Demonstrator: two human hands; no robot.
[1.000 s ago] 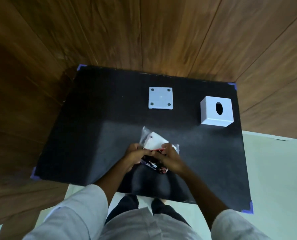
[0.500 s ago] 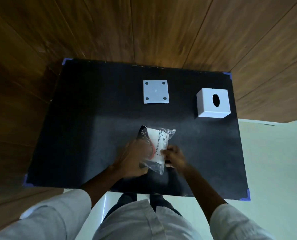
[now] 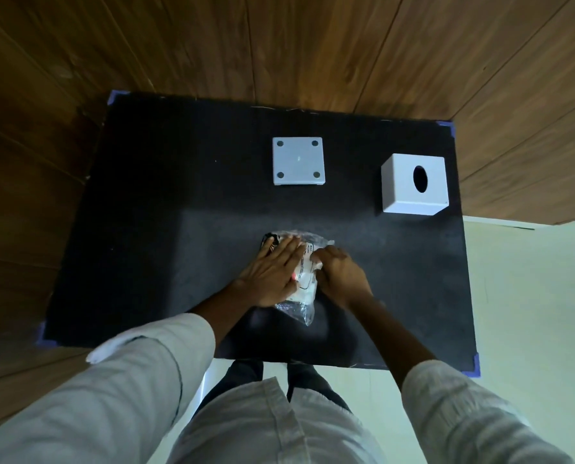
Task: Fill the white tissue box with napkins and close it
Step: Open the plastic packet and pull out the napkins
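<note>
Pressing flat on the napkin packet (image 3: 304, 277) at lower centre, the left hand (image 3: 272, 274) is lying spread; the right hand (image 3: 341, 274) is pinching its edge. Printed label is unreadable. White tissue box (image 3: 413, 184) is sitting upper right, base panel (image 3: 298, 161) upper centre.

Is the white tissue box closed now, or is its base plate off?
Off. The base plate lies apart from the tissue box on the black mat.

Pale grey long-sleeve shirt (image 3: 272, 426), sleeves pushed up to abt mid-forearm, cuffs loose. Dark trousers (image 3: 246, 376) below the hem, prob. black. Both hands bare, no rings or watch visible.
</note>
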